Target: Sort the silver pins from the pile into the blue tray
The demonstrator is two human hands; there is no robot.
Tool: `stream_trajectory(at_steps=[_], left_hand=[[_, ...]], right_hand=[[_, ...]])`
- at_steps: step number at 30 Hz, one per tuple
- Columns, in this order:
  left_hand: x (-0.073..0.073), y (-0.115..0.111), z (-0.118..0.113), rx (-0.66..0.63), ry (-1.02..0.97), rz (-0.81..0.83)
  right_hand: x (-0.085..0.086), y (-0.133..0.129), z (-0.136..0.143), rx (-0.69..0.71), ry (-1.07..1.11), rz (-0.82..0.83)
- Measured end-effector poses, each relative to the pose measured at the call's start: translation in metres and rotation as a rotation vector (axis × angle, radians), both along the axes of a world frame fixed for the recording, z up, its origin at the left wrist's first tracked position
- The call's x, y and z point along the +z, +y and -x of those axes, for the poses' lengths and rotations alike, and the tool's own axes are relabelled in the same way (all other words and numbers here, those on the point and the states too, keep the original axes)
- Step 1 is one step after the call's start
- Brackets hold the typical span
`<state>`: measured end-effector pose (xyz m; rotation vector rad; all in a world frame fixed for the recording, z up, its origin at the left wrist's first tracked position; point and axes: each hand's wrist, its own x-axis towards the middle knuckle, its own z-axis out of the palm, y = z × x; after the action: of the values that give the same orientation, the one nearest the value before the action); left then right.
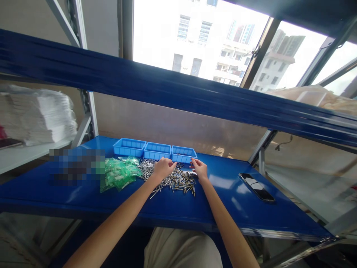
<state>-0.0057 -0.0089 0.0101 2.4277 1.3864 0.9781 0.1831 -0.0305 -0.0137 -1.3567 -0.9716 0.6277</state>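
Note:
A loose pile of thin metal pins [180,181], some silver and some with brass-coloured ends, lies on the blue tabletop. Over the back of this pile is my left hand [163,168], its fingers curled together; anything between the fingertips is too small to tell. At the pile's right edge, my right hand [200,170] pinches a small dark piece between thumb and fingertips, just in front of the right blue tray. Behind the pile stand the left tray [129,152], the middle tray [157,155] and the right tray [184,159], which has a few dark pieces inside.
Green-tinted plastic bags [119,174] are heaped left of the pins, beside a blurred-out patch. A phone [256,187] lies on the tabletop [223,208] at right. A blue shelf beam [167,93] crosses above the hands. Wrapped white stacks [39,115] stand at far left.

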Motion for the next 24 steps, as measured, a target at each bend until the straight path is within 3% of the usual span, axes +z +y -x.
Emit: stream_trajectory(at_steps=[9, 18, 24], left_hand=[[0.000, 0.001, -0.002, -0.065, -0.178, 0.067], [-0.001, -0.001, -0.006, -0.158, -0.128, 0.010], [-0.001, 0.002, -0.005, -0.158, -0.300, 0.025]], right_hand=[[0.008, -0.006, 0.012, 0.131, -0.049, 0.028], [0.016, -0.012, 0.022, 0.295, -0.127, -0.026], [0.019, -0.013, 0.027, 0.329, -0.183, -0.076]])
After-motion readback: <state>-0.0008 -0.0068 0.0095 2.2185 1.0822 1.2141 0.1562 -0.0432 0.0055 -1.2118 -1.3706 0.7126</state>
